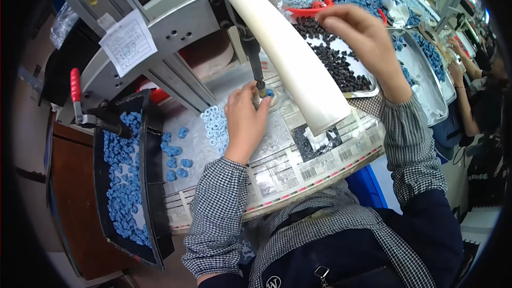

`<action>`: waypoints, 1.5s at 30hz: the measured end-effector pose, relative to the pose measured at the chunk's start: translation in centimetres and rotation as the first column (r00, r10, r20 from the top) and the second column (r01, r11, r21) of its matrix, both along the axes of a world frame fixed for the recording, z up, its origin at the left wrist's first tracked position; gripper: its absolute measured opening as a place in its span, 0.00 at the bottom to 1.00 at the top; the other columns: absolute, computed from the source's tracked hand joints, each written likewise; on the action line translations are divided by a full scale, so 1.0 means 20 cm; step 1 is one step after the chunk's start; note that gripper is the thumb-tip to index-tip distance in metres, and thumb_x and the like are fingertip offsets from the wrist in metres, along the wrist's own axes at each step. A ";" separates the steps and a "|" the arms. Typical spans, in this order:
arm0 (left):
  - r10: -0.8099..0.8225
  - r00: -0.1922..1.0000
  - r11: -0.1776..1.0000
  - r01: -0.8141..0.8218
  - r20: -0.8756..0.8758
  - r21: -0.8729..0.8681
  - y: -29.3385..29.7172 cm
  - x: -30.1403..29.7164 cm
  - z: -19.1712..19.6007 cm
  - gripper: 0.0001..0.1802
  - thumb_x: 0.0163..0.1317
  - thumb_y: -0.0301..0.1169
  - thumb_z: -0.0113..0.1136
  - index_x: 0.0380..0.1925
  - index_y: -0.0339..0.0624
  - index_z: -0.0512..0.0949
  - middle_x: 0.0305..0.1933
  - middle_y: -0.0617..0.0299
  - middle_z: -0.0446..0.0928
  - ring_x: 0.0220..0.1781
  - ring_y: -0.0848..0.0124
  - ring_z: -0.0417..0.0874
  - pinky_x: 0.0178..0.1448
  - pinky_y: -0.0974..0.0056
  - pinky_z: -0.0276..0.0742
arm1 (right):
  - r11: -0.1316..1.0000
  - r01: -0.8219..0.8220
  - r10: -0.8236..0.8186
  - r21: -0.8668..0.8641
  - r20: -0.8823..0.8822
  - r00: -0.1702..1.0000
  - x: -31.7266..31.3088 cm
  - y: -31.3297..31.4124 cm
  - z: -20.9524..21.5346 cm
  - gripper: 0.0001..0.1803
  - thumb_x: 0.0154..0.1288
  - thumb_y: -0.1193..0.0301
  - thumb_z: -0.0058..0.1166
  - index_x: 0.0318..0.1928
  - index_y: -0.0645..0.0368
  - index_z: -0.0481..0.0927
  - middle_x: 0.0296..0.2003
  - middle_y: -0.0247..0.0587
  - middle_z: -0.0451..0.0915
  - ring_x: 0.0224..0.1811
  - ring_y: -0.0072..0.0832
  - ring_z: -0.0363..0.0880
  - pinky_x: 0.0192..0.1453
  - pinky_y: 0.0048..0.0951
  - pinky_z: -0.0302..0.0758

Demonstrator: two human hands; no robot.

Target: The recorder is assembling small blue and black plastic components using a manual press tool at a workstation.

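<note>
My left hand rests on the work surface at the foot of a press, thumb and fingers closed round a small blue knob-like part. Directly over it stands the vertical press rod, its brass-coloured tip down by my fingertips. My right hand is raised above a metal tray of small dark parts. Its thumb and fingers are drawn together, and whatever may be between them cannot be made out. Pale blue rings lie left of my left hand, with several loose blue knobs beyond them.
A long white tube-like cover slants across the press front. At left, a black bin holds many blue parts beside a red-handled lever. A black pad lies near the front edge. Further right, another person's hands work by a metal tray.
</note>
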State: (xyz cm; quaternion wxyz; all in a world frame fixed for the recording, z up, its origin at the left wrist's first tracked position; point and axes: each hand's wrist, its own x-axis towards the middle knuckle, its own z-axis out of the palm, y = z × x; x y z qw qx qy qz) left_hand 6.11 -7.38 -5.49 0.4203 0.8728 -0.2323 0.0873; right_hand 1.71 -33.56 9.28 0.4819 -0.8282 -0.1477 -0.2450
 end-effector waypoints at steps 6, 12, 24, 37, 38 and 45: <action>-0.004 1.000 0.999 0.003 -0.007 -0.040 -0.01 -0.02 0.03 0.25 0.62 0.34 0.67 0.57 0.36 0.76 0.53 0.51 0.83 0.63 0.55 0.75 0.66 0.50 0.64 | 0.741 0.124 -0.208 -0.660 -0.050 0.977 0.12 -0.23 -0.47 0.09 0.61 0.73 0.61 0.40 0.63 0.87 0.35 0.50 0.86 0.39 0.47 0.84 0.45 0.40 0.79; -0.031 0.997 0.994 0.038 0.075 -0.100 0.17 -0.03 0.18 0.23 0.64 0.32 0.65 0.58 0.37 0.78 0.55 0.46 0.81 0.62 0.51 0.78 0.65 0.54 0.72 | 0.591 -0.058 -0.171 -0.804 -0.195 0.966 0.18 -0.25 -0.51 0.07 0.59 0.71 0.63 0.39 0.54 0.88 0.35 0.43 0.87 0.40 0.42 0.86 0.46 0.42 0.80; 0.037 0.999 0.990 -0.035 -0.008 0.138 0.46 -0.17 0.19 0.08 0.62 0.28 0.65 0.41 0.40 0.86 0.42 0.54 0.84 0.50 0.56 0.80 0.58 0.56 0.71 | 0.457 -0.188 -0.161 -0.869 -0.289 0.944 0.28 -0.16 -0.52 0.08 0.55 0.72 0.60 0.36 0.58 0.86 0.33 0.47 0.85 0.39 0.45 0.85 0.46 0.44 0.80; -0.024 0.978 0.951 -0.041 0.205 0.305 0.35 -0.14 0.17 0.08 0.56 0.25 0.69 0.37 0.42 0.88 0.35 0.61 0.82 0.46 0.60 0.79 0.52 0.56 0.72 | 0.695 -0.245 -0.100 -0.676 -0.428 0.898 0.31 -0.22 -0.55 0.07 0.57 0.71 0.63 0.37 0.58 0.85 0.34 0.46 0.86 0.39 0.44 0.85 0.45 0.42 0.80; -0.037 0.984 0.974 -0.004 0.172 0.228 0.36 -0.15 0.17 0.07 0.57 0.24 0.68 0.37 0.40 0.87 0.36 0.61 0.83 0.44 0.62 0.81 0.49 0.58 0.75 | 0.680 -0.289 -0.076 -0.674 -0.456 0.887 0.32 -0.22 -0.54 0.07 0.57 0.71 0.63 0.37 0.58 0.85 0.34 0.46 0.86 0.39 0.44 0.86 0.44 0.42 0.80; -0.285 0.823 0.808 -0.070 -0.491 -0.585 0.33 -0.33 0.25 0.11 0.69 0.22 0.62 0.49 0.30 0.81 0.41 0.57 0.85 0.39 0.75 0.85 0.46 0.72 0.81 | 0.562 -0.062 -0.184 -0.825 -0.198 0.963 0.23 -0.23 -0.59 0.08 0.56 0.70 0.65 0.36 0.58 0.84 0.33 0.46 0.86 0.37 0.43 0.85 0.44 0.42 0.80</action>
